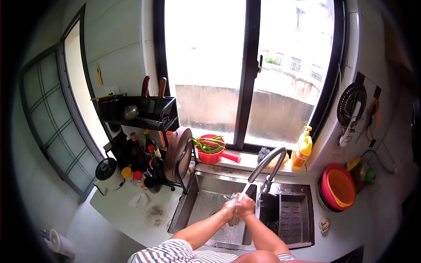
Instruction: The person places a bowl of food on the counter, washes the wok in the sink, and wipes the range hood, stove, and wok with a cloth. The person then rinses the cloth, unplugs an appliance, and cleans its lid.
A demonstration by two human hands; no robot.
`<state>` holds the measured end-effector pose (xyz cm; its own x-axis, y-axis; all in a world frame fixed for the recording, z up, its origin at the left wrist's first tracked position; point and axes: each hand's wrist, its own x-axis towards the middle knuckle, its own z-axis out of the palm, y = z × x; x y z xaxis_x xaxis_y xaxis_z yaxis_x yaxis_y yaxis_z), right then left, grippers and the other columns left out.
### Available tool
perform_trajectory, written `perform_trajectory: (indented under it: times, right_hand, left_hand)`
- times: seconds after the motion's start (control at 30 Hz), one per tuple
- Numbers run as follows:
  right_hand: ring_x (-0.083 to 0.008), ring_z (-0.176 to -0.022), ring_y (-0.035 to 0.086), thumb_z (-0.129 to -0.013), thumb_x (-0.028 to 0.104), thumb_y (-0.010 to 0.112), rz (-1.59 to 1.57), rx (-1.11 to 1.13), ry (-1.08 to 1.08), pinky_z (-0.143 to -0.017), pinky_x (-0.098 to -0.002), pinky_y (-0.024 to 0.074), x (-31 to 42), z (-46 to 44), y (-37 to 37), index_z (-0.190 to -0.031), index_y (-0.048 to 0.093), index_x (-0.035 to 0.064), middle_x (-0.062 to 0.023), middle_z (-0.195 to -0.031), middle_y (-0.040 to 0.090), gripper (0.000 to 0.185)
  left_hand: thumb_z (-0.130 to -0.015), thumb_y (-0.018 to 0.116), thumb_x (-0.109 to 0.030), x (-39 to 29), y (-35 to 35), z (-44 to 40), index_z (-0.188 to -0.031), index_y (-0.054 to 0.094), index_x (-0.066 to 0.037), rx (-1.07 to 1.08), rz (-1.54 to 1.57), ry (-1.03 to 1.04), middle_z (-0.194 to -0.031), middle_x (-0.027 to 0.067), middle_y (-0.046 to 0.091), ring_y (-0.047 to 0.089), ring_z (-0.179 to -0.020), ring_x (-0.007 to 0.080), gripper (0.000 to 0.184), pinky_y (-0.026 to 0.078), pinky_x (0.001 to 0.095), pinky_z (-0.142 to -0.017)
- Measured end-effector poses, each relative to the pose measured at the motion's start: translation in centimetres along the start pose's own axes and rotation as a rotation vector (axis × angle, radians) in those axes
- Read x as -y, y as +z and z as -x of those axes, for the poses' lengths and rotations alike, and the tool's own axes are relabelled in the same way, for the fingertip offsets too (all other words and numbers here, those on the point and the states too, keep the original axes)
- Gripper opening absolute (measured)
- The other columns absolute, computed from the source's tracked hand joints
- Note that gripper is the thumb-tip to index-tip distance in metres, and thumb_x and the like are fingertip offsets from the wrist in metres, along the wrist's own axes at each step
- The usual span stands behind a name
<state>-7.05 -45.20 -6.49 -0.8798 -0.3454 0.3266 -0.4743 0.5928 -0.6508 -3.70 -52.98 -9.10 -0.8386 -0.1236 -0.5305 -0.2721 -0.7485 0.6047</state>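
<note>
Over the left basin of the steel sink (193,197), my two hands come together under the running water. The arched faucet (265,164) pours its stream right onto them. My left hand (228,210) is closed, with its fingers pressed toward the other hand. Beside it, my right hand (246,205) is closed too. A small pale brownish thing (235,218) shows just below and between them; its kind is too blurred to tell. Splashing water and the fingers hide most of it.
A red strainer (208,157) with green peppers and a yellow soap bottle (302,149) stand on the sill. A round chopping board (177,153) leans left of the sink, near several bottles. Right are stacked basins (337,188) and a crumpled cloth (324,225).
</note>
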Motion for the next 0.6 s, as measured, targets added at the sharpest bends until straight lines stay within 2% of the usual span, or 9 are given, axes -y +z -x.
perform_trajectory:
  times: [0.03,0.1,0.17,0.23,0.33,0.37,0.43,0.5,0.6]
  right_hand:
    - [-0.0344,-0.061,0.059,-0.084,0.039,0.051,0.060,0.044,0.178,-0.056,-0.0414,0.0473,-1.1,-0.8,0.2,-0.072,0.058,0.0060,-0.0169,-0.068,0.060,0.035]
    - [-0.0267,-0.064,0.060,-0.080,0.044,0.056,-0.144,0.149,0.196,-0.059,-0.0377,0.0468,-3.1,-1.2,0.4,-0.078,0.061,0.0048,-0.0157,-0.070,0.061,0.039]
    - [-0.0201,-0.069,0.059,-0.077,0.047,0.060,-0.099,0.546,0.176,-0.062,-0.0343,0.0458,-1.3,-1.0,-2.5,-0.086,0.064,0.0050,-0.0120,-0.074,0.063,0.043]
    - [-0.0124,-0.064,0.056,-0.077,0.040,0.063,-0.086,0.877,-0.055,-0.058,-0.0285,0.0452,-0.6,-0.7,-5.6,-0.083,0.064,0.0021,-0.0036,-0.069,0.060,0.038]
    - [-0.0048,-0.057,0.051,-0.077,0.024,0.062,-0.674,0.682,0.301,-0.049,-0.0223,0.0414,-2.5,-1.6,-7.2,-0.076,0.063,0.0048,0.0025,-0.065,0.057,0.019]
    - [-0.0064,-0.057,0.051,-0.077,0.019,0.060,-0.743,0.622,0.258,-0.050,-0.0217,0.0417,-2.4,-2.2,-8.3,-0.075,0.062,0.0035,0.0015,-0.065,0.057,0.015]
    - [-0.0065,-0.053,0.050,-0.081,0.012,0.055,-0.892,0.495,0.233,-0.045,-0.0217,0.0407,-2.4,-3.1,-9.4,-0.074,0.060,0.0036,0.0017,-0.063,0.054,0.012]
    - [-0.0125,-0.059,0.058,-0.081,0.010,0.054,-1.149,0.314,0.334,-0.052,-0.0255,0.0514,-0.1,-3.9,-10.8,-0.080,0.059,0.0021,-0.0021,-0.069,0.058,0.010]
    - [-0.0167,-0.064,0.061,-0.076,0.003,0.048,-1.137,0.175,0.349,-0.057,-0.0291,0.0555,-0.2,-4.7,-10.4,-0.087,0.058,0.0017,-0.0062,-0.077,0.061,0.014]
  left_hand:
    - [-0.090,0.047,-0.028,-0.4,-0.2,0.1,-0.087,0.060,-0.010,-0.003,-0.009,-0.002,-0.081,0.0032,0.060,0.058,-0.077,0.0166,0.022,0.048,0.0340,-0.069]
    - [-0.089,0.052,-0.026,-1.2,-0.5,-0.2,-0.086,0.060,-0.010,0.072,-0.141,0.173,-0.079,0.0022,0.059,0.057,-0.072,0.0144,0.018,0.048,0.0315,-0.064]
    - [-0.090,0.051,-0.029,-1.9,-2.9,-2.8,-0.078,0.057,-0.009,0.110,-0.135,0.308,-0.073,0.0017,0.055,0.053,-0.060,0.0120,0.024,0.045,0.0283,-0.056]
    - [-0.089,0.052,-0.029,-3.8,-2.7,-1.1,-0.077,0.053,-0.007,0.179,-0.505,0.367,-0.071,0.0016,0.054,0.052,-0.061,0.0112,0.024,0.044,0.0276,-0.056]
    - [-0.086,0.055,-0.028,-6.0,-0.4,4.1,-0.080,0.053,-0.006,0.327,-0.613,0.092,-0.073,0.0012,0.054,0.052,-0.065,0.0103,0.023,0.044,0.0254,-0.060]
    - [-0.086,0.055,-0.028,-5.6,-0.8,3.8,-0.080,0.053,-0.006,0.331,-0.609,0.094,-0.073,0.0012,0.054,0.052,-0.065,0.0103,0.023,0.044,0.0254,-0.060]
    - [-0.084,0.059,-0.034,-4.4,-2.8,2.6,-0.080,0.056,-0.007,0.695,-0.909,0.162,-0.076,-0.0001,0.055,0.051,-0.066,0.0093,0.028,0.043,0.0249,-0.061]
    - [-0.083,0.061,-0.030,-3.7,-4.9,1.7,-0.088,0.060,-0.007,0.583,-1.157,0.098,-0.083,-0.0002,0.058,0.054,-0.072,0.0091,0.024,0.044,0.0246,-0.067]
    - [-0.084,0.060,-0.029,-2.4,-7.5,-0.9,-0.098,0.062,-0.006,0.367,-0.300,0.099,-0.092,0.0003,0.060,0.056,-0.081,0.0120,0.027,0.047,0.0289,-0.071]
